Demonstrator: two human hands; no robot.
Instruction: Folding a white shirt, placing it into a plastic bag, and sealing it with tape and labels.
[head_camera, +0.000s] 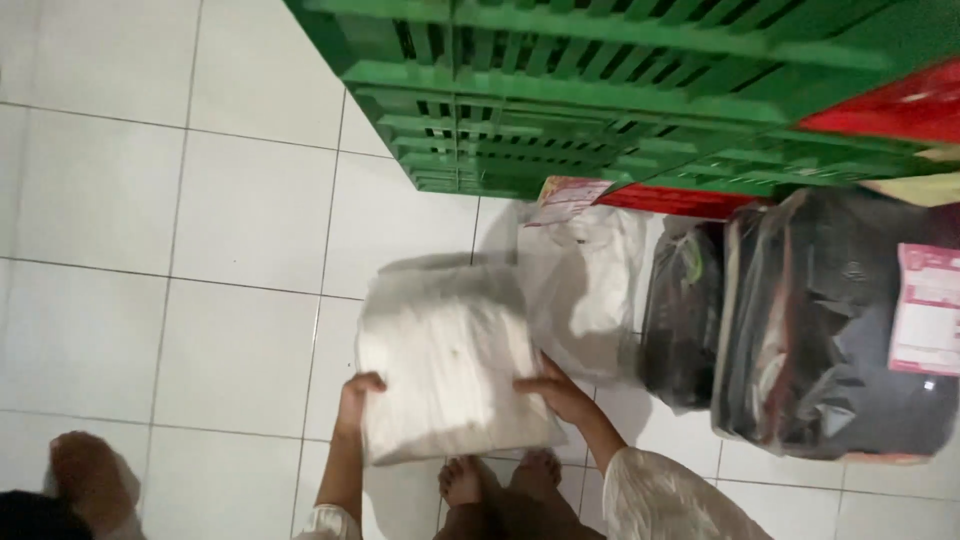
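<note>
A flat white plastic-wrapped package (445, 360) is gripped at its two lower corners, the left hand (357, 395) curled around the left edge and the right hand (556, 388) laid with fingers spread on the right edge, so that it is held tilted above the white tiled floor (200, 250) and over the person's bare feet (500, 478). Just beyond it a clear plastic bag (585, 290) is stood on the floor, with a dark bundle (683, 315) and a larger wrapped bundle of dark cloth (835, 330) beside it to the right. All are set against stacked green crates (600, 90), seemingly for support.
</note>
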